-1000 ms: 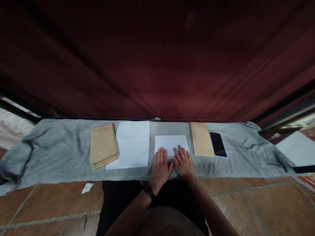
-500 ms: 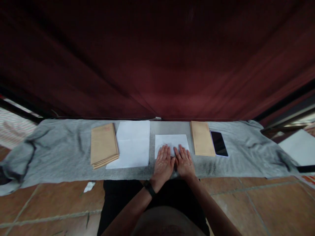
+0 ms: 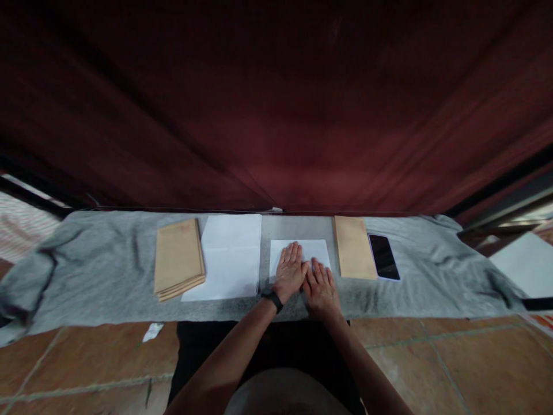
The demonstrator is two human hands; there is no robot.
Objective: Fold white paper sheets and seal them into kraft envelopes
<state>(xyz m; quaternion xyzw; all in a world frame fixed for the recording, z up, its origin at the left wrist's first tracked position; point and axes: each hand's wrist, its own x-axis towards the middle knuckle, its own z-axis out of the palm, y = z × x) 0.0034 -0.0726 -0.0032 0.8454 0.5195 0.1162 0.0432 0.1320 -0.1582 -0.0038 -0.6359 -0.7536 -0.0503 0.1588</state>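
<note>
A white sheet of paper [image 3: 317, 249], seemingly folded to a smaller size, lies flat in front of me on the grey cloth. My left hand [image 3: 290, 271] rests palm down on its left half, fingers stretched out and a dark band on the wrist. Lower on the right part, my right hand [image 3: 320, 288] also lies flat, fingers extended over the near edge. The two thumbs are close together. Both hands hide the paper's near edge.
Larger white sheets [image 3: 233, 256] lie to the left, partly under a stack of brown envelopes [image 3: 179, 256]. On the right are another brown envelope [image 3: 355, 248] and a phone [image 3: 383, 257]. Grey cloth [image 3: 427, 265] covers the bench; a dark red curtain [image 3: 276, 132] hangs behind.
My left hand has slid forward, farther up the folded paper. My right hand has stayed near the near edge, its fingers slightly lower on the sheet. The view has shifted slightly.
</note>
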